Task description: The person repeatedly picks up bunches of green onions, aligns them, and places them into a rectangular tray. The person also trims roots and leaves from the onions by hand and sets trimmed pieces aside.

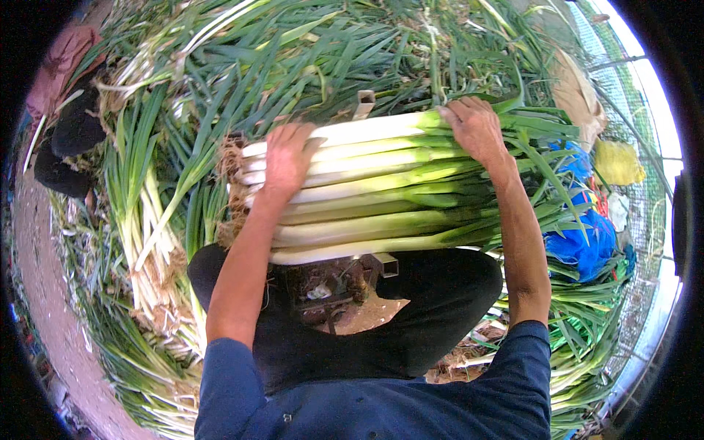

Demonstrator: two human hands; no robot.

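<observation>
A broad row of long green onions (374, 190) lies crosswise before me, white stalks to the left, green leaves to the right, hairy roots at the left end. My left hand (289, 162) lies over the white stalks near the roots, fingers bent over the far edge. My right hand (476, 129) rests at the far edge where white turns to green, its fingers on the outermost stalk. The undersides of both hands are hidden. Square metal tube ends (366, 98) show beyond and below the row, close to my knees.
Heaped green onions (352, 55) spread beyond the row. More bunches (154, 236) lie at left, roots towards me. Blue netting or plastic (588, 242), a yellow bag (619, 162) and a brown sack (577, 93) are at right, beside a mesh wall (649, 220).
</observation>
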